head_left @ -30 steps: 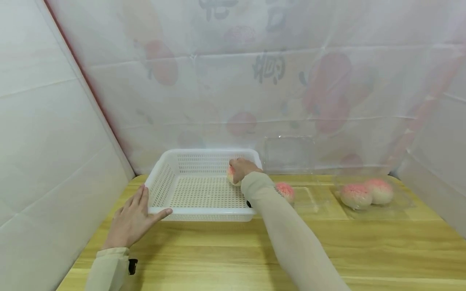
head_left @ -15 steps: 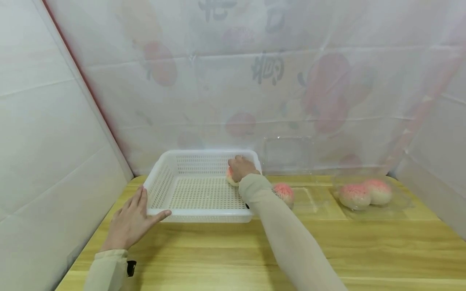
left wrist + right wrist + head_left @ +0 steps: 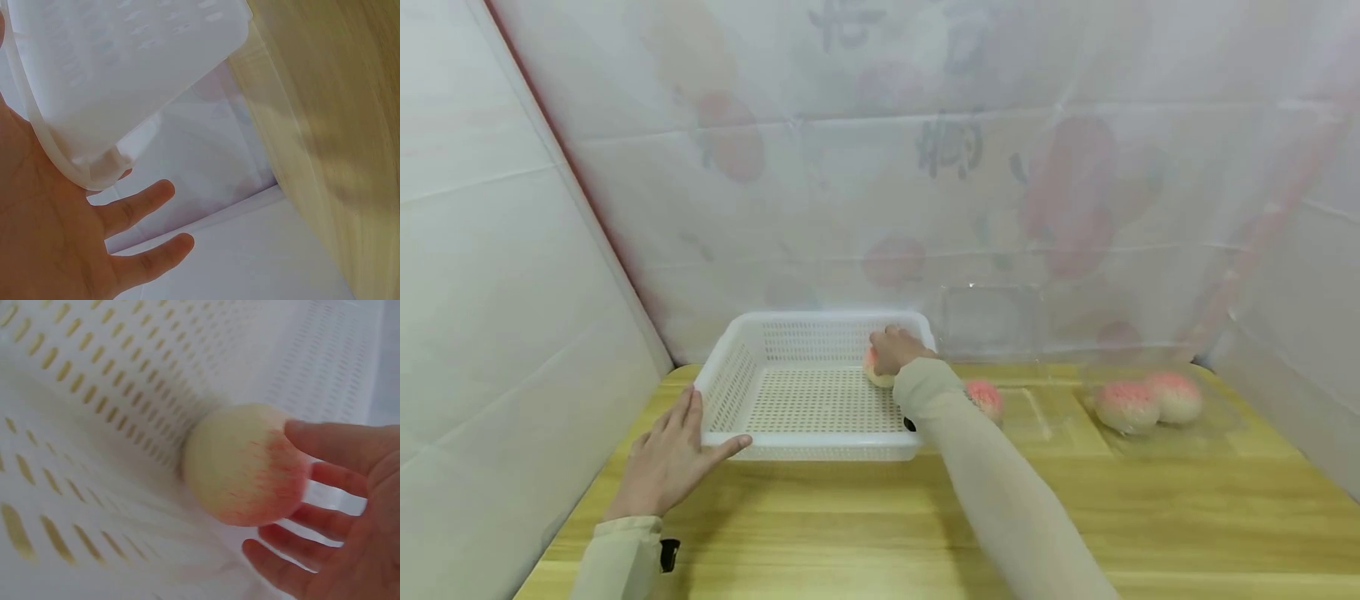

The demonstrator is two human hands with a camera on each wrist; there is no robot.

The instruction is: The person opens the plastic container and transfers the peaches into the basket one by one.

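Reaching into the far right corner of the white perforated plastic basket point(image 3: 808, 392), the right hand point(image 3: 897, 350) cups a round cream-and-pink peach-shaped bun point(image 3: 245, 464), fingers loosely curled around it as it sits on the basket floor. Flat on the pale wooden table point(image 3: 865, 517), the left hand point(image 3: 672, 457) lies with fingers spread, thumb touching the basket's near-left corner.

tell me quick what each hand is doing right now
Left hand: open, flat on the table, thumb against the basket corner.
Right hand: fingers curled round a peach inside the basket.
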